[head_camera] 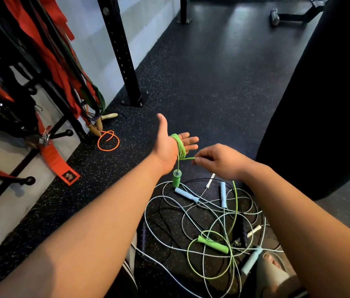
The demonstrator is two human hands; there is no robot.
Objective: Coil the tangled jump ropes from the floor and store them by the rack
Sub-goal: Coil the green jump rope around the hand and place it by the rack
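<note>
The green jump rope (180, 148) is wound in a few turns around my left hand (171, 145), whose palm faces up with fingers spread. One green handle (176, 178) dangles just below that wrist. My right hand (217, 161) pinches the green cord right beside the coil. From there the cord runs down to the tangle on the floor, where the other green handle (212, 244) lies. Pale blue ropes with blue handles (187, 195) and a black rope (243, 232) are knotted together in the same pile.
The rack (47, 87) stands at left, hung with red and green bands. An orange rope (108, 140) lies coiled at its foot beside wooden handles. A black upright post (122, 52) is bolted to the floor. A black punching bag (324, 100) hangs at right. My sandalled foot (273, 267) is at the bottom right.
</note>
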